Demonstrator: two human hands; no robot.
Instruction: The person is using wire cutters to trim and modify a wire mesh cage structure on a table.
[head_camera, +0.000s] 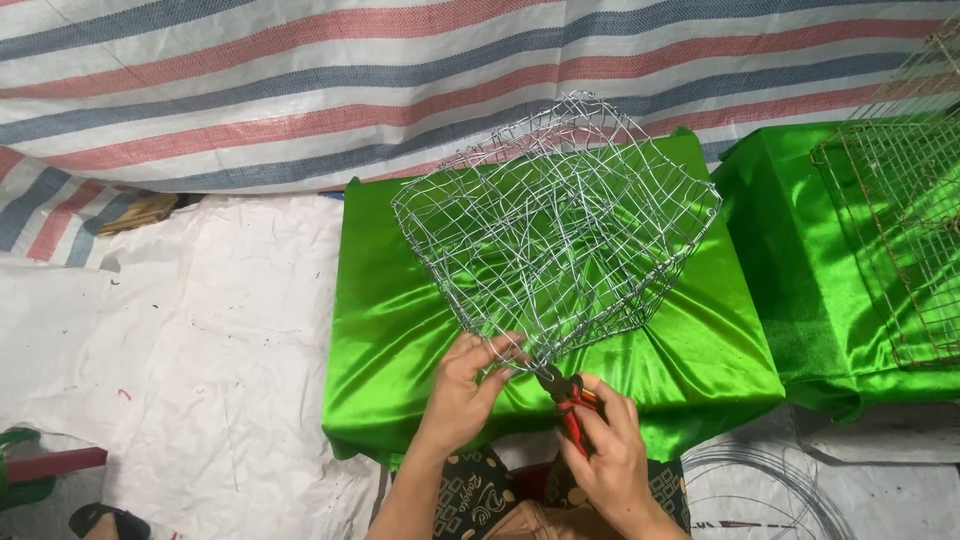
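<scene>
Left hand (462, 388) pinching silver wire-mesh basket (556, 225) at its near corner — right hand (607, 452) clamped on red-handled pliers (567, 396).

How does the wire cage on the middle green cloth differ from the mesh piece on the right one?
The cage is silvery; the mesh piece looks duller and rust-toned. The cage is tipped up on one corner with bent, uneven wires; the mesh piece lies flatter with a straight, regular grid. The left hand grips the cage's near corner and the right hand works pliers there; the mesh piece is untouched and partly out of view. Both rest on green cloth.
</scene>
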